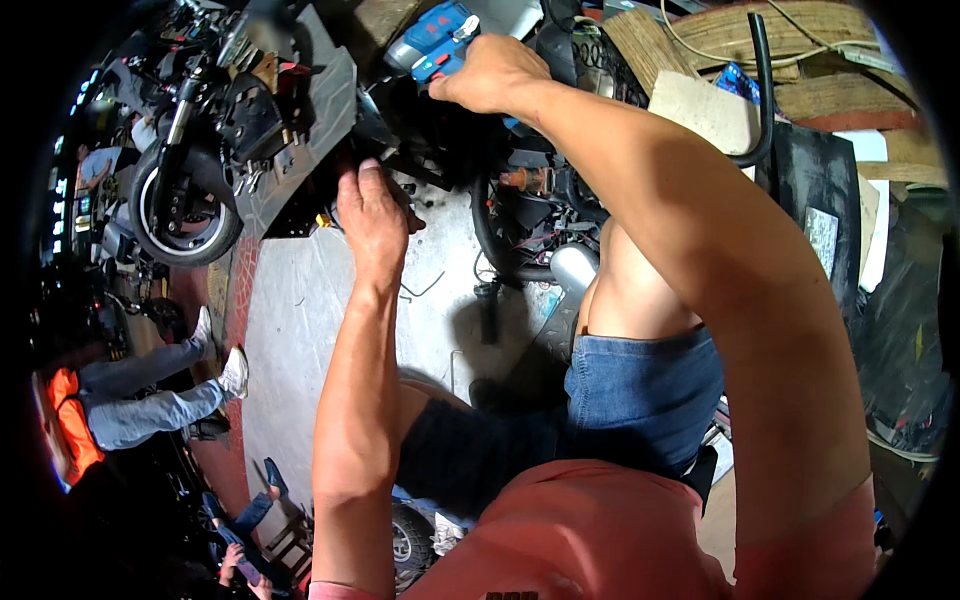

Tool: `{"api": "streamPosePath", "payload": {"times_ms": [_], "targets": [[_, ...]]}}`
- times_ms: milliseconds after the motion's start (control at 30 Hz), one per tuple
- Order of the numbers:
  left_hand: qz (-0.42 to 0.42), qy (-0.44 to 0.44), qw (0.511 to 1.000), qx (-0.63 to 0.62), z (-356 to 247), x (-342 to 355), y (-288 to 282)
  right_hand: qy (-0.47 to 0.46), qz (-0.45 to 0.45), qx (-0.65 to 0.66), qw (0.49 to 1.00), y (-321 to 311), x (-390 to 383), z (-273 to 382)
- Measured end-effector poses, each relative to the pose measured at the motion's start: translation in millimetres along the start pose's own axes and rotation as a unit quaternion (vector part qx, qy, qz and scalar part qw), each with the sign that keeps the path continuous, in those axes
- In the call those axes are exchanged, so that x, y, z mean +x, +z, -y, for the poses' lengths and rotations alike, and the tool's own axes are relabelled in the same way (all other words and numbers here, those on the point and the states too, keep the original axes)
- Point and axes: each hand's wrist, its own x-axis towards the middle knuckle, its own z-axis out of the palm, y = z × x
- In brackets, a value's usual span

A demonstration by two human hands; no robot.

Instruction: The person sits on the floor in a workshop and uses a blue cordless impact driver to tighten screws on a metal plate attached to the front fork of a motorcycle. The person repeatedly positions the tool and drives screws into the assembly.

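At the top, my right hand is wrapped round a blue cordless power drill, whose dark front end points left. Its working tip is hard to make out in the shadow. My left hand is lower and further left, with its fingers stretched out against a dark plastic part. Just left of it rises a grey, angular body panel. Between and below my hands lies a dark vehicle frame with exposed wiring and an orange-brown fitting.
A motorcycle wheel stands at the left. Bent thin rods and a black cylinder lie on the grey floor. Wooden pieces and a black panel are at the right. A person in jeans is at the left.
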Motion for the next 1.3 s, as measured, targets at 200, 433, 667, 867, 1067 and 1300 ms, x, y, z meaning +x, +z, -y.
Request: {"api": "streamPosePath", "payload": {"times_ms": [200,433,667,867,1067,1300], "targets": [[0.008,-0.005,0.999,-0.030,-1,3,-1,-0.008,0.016,-0.013,1.000,-8,-2,5],[0.025,-0.077,0.983,-0.165,-12,7,-3,-0.027,-0.038,-0.028,0.999,-5,-4,3],[0.073,-0.125,0.926,-0.349,-6,9,-8,-0.053,0.033,0.141,0.988,16,33,-20],[0.052,-0.119,0.932,-0.339,-12,3,-21,0.006,-0.015,0.034,0.999,-17,-8,6],[0.045,-0.124,0.930,-0.344,-9,0,-23,0.042,0.036,0.082,0.995,-9,2,5],[0.032,-0.103,0.941,-0.322,2,-9,-11,0.003,0.064,0.124,0.990,-1,16,2]]}}
